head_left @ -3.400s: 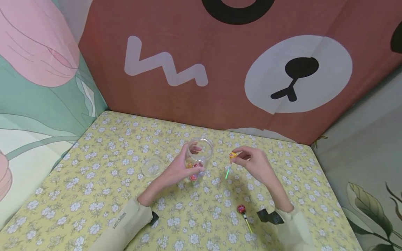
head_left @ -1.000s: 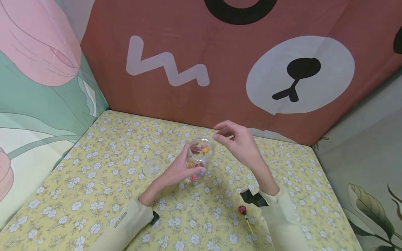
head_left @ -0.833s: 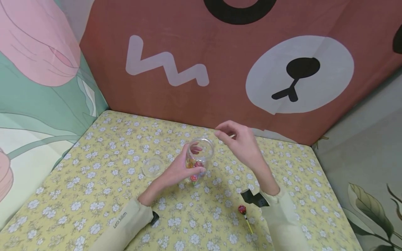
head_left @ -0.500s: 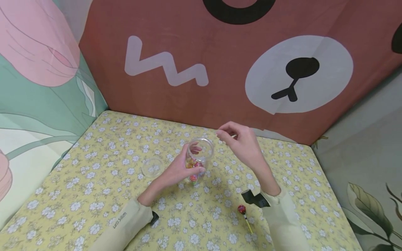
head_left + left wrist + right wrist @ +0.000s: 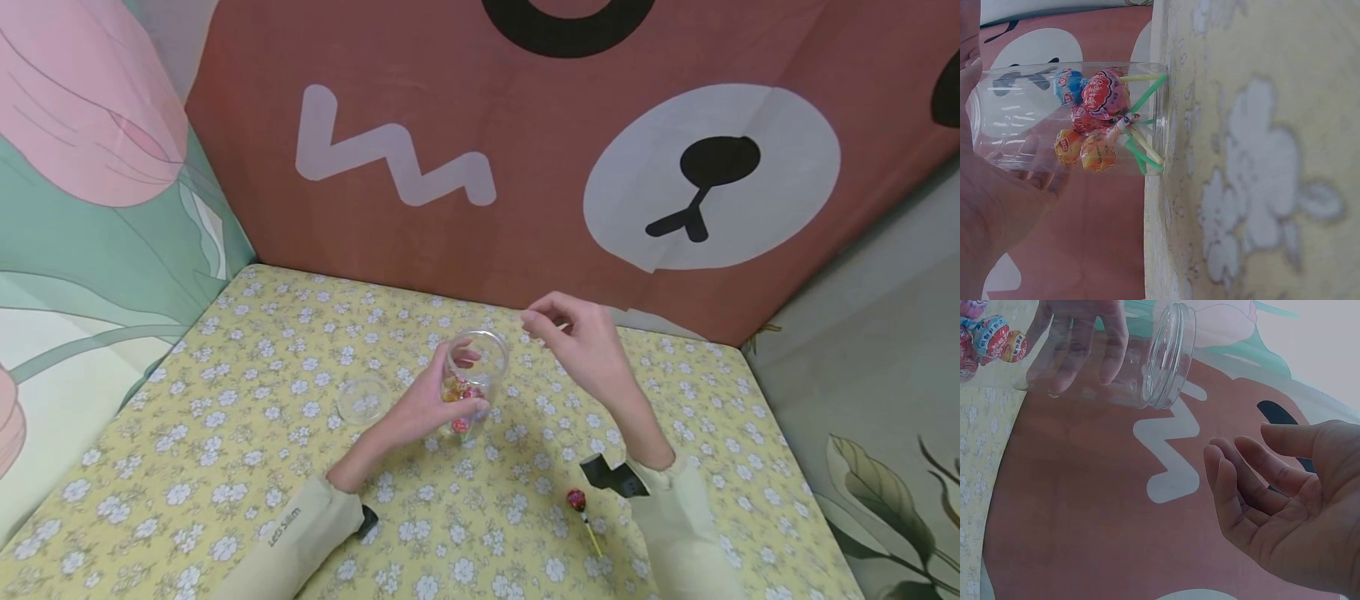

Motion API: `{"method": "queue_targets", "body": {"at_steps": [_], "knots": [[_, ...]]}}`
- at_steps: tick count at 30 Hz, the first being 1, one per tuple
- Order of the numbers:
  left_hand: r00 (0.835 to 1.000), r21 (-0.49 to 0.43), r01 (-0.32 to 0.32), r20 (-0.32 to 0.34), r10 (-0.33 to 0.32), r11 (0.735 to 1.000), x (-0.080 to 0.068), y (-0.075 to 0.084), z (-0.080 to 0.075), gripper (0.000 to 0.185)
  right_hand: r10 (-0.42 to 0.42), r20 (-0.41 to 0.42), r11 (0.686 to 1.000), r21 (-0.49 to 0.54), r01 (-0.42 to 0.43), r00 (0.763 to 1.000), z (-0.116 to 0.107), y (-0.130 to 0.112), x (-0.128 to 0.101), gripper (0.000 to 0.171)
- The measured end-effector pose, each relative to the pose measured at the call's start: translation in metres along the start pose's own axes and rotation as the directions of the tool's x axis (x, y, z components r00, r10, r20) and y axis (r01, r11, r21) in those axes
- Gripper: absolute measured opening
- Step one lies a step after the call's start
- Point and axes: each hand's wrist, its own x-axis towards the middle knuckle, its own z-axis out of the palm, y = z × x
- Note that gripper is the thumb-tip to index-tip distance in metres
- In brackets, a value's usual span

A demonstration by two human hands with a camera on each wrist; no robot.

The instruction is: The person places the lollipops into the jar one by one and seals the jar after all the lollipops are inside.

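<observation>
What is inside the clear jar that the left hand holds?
The clear jar contains wrapped lollipops: red, orange and blue heads, with green and yellow sticks pointing to the bottom. The left hand covers part of the jar wall, so an exact count is uncertain.

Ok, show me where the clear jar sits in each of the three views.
Head: the jar stands mid-table, the left hand gripping it.
Left wrist: jar lies sideways in the picture, upper left, base against the tablecloth, lollipops inside.
Right wrist: jar at top, mouth towards the right hand.
Shared landmark: the lollipops in the jar.
</observation>
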Motion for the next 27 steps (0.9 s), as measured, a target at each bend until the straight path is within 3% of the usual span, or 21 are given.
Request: {"method": "queue_targets", "body": {"at_steps": [27], "knots": [[1.000,-0.002,0.005,-0.003,-0.005,1.000,0.0002,0.0007,0.0003,0.087,0.022,0.014,1.000,0.002,-0.022,1.000,-0.0030,0.0056,-0.0036,0.014]]}}
